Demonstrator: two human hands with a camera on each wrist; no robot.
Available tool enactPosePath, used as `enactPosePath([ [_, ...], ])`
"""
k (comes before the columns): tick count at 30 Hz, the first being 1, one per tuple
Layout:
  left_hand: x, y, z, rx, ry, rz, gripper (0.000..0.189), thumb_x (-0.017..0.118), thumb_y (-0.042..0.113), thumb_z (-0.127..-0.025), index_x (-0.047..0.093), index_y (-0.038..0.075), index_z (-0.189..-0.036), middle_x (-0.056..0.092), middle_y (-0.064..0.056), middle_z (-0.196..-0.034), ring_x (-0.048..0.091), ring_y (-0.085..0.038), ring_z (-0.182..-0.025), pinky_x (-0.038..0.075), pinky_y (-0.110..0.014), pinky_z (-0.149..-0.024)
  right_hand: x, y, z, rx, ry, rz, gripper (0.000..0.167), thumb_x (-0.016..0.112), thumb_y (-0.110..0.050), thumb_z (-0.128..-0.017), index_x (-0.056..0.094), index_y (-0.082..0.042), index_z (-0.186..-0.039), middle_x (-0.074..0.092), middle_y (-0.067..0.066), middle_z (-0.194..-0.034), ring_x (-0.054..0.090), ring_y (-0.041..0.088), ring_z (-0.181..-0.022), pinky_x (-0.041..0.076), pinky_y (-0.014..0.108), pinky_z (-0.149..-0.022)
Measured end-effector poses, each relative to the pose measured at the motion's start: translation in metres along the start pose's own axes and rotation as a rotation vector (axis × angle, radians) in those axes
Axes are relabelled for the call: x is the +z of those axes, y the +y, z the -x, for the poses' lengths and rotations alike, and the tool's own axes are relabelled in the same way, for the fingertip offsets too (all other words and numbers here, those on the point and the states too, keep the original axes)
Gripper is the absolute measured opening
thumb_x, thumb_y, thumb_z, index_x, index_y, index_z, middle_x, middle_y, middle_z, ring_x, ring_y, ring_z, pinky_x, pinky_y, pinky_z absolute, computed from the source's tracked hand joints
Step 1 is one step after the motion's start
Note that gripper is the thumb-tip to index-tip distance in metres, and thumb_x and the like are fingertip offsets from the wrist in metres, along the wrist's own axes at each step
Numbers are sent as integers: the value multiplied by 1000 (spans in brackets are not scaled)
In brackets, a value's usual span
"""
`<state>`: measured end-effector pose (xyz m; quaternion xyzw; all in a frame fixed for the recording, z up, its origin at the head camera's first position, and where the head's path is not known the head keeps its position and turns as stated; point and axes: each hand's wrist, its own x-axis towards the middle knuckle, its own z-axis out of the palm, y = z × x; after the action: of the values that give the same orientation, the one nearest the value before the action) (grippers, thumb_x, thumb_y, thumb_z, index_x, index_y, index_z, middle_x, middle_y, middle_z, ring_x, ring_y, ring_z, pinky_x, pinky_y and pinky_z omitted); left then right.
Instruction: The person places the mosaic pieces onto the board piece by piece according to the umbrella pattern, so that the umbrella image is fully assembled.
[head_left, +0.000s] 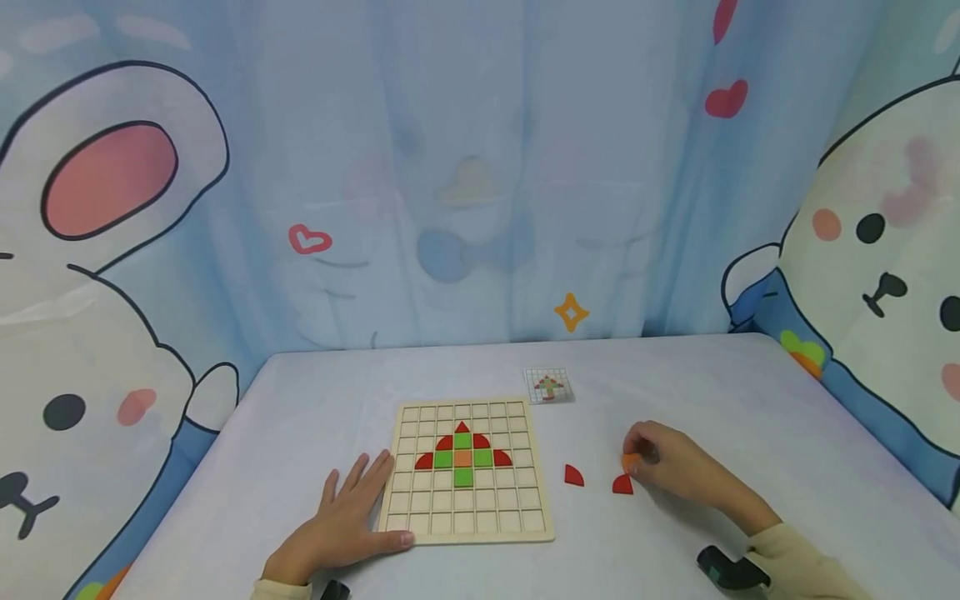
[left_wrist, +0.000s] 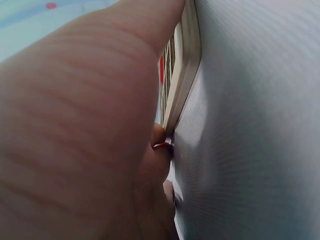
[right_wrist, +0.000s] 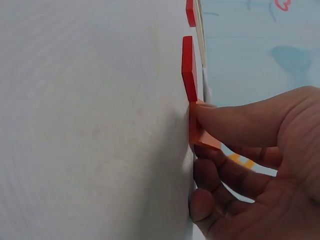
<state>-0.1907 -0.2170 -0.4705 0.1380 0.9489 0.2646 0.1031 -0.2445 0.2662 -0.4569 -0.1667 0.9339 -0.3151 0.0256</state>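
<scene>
A square wooden grid board [head_left: 495, 521] lies on the table, bearing red, green and orange pieces in a tree-like pattern. My left hand [head_left: 333, 529] rests at its lower left corner, fingers spread along the left side and thumb over the front edge. In the left wrist view the palm fills much of the picture, beside the board's edge [left_wrist: 187, 65]. To the right of the board, my right hand [head_left: 675, 467] pinches an orange square tile [right_wrist: 204, 140] between thumb and fingers, low at the tabletop. A red quarter-circle piece [head_left: 622, 485] lies right by that tile.
Another red quarter-circle piece [head_left: 573, 475] lies between the board and the right hand. Behind the board's far right corner is a small pattern card [head_left: 549, 386] with a similar design. A blue cartoon curtain [head_left: 465, 250] hangs behind the white table [head_left: 337, 375].
</scene>
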Motion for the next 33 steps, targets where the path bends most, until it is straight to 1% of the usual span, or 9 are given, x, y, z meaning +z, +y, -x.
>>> enactPosePath([
  [4,0,1,1,-16,-9,-13,123,79,73,-83,26,5,-170,21,-13,-177,4,-41,-163,-7,-71,-122,-2,0,1,40,-7,-31,19,81,-2,-91,66,-12,-96,62,-2,-89,58,21,-88,56,32,-77],
  [7,1,2,2,-21,-11,-25,122,79,72,-83,25,6,-171,21,-13,-177,4,-41,-163,-6,-71,-122,-4,-1,1,55,-1,-59,16,80,-2,-92,69,-9,-101,64,-1,-89,59,21,-87,56,29,-74],
  [12,1,0,1,-16,-6,-21,122,80,71,-83,26,5,-170,21,-14,-177,5,-42,-163,-5,-72,-122,-6,-7,-2,56,44,-74,18,78,-3,-95,79,-7,-112,72,2,-101,62,23,-92,60,33,-77],
  [14,2,-1,0,-10,-1,-15,123,80,72,-83,26,5,-170,21,-14,-177,4,-42,-163,-6,-72,-122,-7,-10,-3,60,68,-86,16,78,-4,-95,81,-7,-110,74,3,-104,64,23,-93,59,33,-76],
  [17,4,-4,-1,2,11,-10,124,78,75,-82,26,5,-170,21,-14,-177,4,-41,-163,-8,-71,-122,-7,-16,-4,76,86,-137,12,78,-5,-95,81,-6,-107,75,3,-101,66,24,-92,59,32,-75],
  [20,6,-6,-1,27,27,-2,124,76,76,-82,26,4,-170,21,-16,-176,5,-43,-163,-9,-72,-121,-4,-24,-6,100,73,-200,11,78,-6,-97,79,-5,-107,75,3,-100,67,23,-89,59,33,-75],
  [24,4,-7,-1,44,32,13,123,78,74,-82,27,2,-169,23,-19,-175,6,-45,-162,-7,-74,-120,3,-36,-10,126,52,-266,12,78,-7,-97,78,-3,-108,74,4,-97,67,23,-81,60,35,-71],
  [30,1,-3,0,7,-7,-10,122,78,71,-84,24,5,-171,19,-14,-177,3,-41,-163,-7,-72,-122,12,-49,-16,120,45,-312,12,78,-7,-96,78,-3,-108,74,4,-95,65,24,-75,60,36,-64],
  [33,-1,-1,1,-8,-19,-18,121,79,70,-85,23,5,-171,18,-13,-178,3,-40,-164,-7,-71,-122,15,-55,-17,93,32,-330,11,79,-7,-96,78,-4,-107,73,3,-93,63,24,-74,58,35,-60],
])
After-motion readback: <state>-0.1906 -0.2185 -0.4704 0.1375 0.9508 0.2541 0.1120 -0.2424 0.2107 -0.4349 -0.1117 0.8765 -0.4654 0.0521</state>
